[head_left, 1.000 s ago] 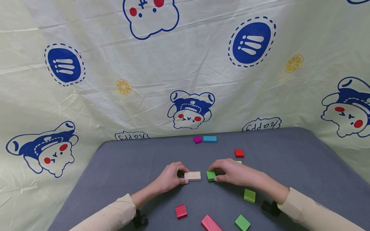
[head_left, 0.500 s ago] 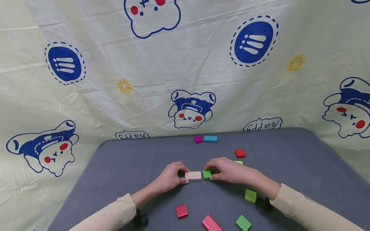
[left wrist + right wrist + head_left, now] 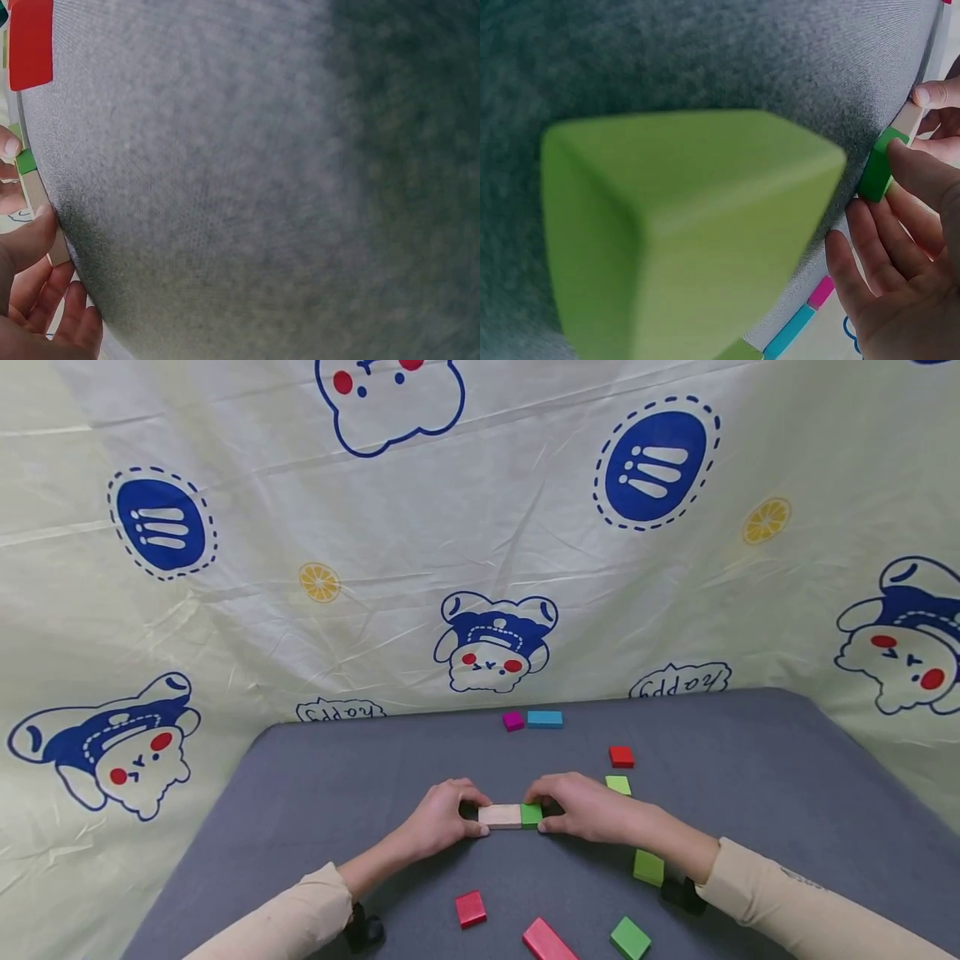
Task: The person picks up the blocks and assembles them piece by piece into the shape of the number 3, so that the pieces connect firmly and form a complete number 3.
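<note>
Thumb and fingers of my left hand [image 3: 442, 818] pinch the left end of a pale wooden block [image 3: 500, 816] lying on the grey table. From the right, my right hand [image 3: 588, 808] pinches a small green block [image 3: 531, 815]. The two blocks stand end to end and appear to touch, in one straight row. In the left wrist view the green block [image 3: 26, 161] sits against the end of the pale block [image 3: 37, 193]. My right thumb covers part of the green block [image 3: 876, 169] in the right wrist view.
Beyond the hands lie a magenta block [image 3: 513, 721], a blue block [image 3: 545, 719], a red block [image 3: 621, 757] and a light green block [image 3: 618, 785]. Nearer are a yellow-green block [image 3: 648, 867], a pinkish-red block [image 3: 470, 909], a long pinkish-red block [image 3: 548, 939] and another green block [image 3: 630, 937].
My right hand has moved left with the green block, closing the gap to the pale block. My left hand has stayed in place, holding the pale block.
</note>
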Available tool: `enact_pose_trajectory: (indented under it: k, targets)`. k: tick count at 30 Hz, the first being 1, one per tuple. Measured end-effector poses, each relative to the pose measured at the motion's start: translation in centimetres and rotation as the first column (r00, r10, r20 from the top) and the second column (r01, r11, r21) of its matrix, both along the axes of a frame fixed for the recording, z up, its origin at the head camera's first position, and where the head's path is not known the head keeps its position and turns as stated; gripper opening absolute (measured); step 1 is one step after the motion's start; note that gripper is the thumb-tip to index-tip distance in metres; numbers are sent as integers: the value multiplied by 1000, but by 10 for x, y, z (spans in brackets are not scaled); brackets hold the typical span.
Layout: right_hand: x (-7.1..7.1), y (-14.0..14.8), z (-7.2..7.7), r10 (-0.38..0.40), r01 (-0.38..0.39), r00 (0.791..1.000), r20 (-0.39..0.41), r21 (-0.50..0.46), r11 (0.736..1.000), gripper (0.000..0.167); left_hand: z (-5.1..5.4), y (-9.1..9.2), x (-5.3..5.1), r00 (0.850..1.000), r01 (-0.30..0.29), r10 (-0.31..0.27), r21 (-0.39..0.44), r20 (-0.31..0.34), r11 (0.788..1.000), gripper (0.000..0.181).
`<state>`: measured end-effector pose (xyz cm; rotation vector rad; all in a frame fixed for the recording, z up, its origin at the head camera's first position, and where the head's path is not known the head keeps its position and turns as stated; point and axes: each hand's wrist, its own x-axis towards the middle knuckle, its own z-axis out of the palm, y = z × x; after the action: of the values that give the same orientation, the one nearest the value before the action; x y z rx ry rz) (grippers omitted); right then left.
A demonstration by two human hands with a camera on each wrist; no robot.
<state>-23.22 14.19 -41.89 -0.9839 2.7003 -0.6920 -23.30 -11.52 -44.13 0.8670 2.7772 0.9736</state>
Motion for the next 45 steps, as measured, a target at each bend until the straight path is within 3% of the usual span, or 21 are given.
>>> enact_pose_trajectory:
  k: [7,12,19,24,36,45]
  targets:
    - [-1,-1,-1,-2,3,1000,-16,11,1000,30,2,0,-1,1000,3,-2,9,-7,1000,23]
    - [0,3,1,14,-14,1000,16,-7,1000,39,1,1,-1,1000,3,-3,3,-10,1000,24]
    - [2,19,13,-44,48,997,60,-56,997,43,2,0,0,1000,0,0,-2,-16,1000,24]
    - [3,35,18,-97,98,995,33,-50,994,42,3,0,0,1000,2,-2,-1,-15,1000,24]
    - [3,79,19,-96,93,994,-53,-55,994,38,-1,0,1,1000,4,-4,11,5,1000,23]
    - [-4,103,9,-121,118,990,-74,-56,992,38,0,0,1,1000,3,-3,12,5,1000,24]
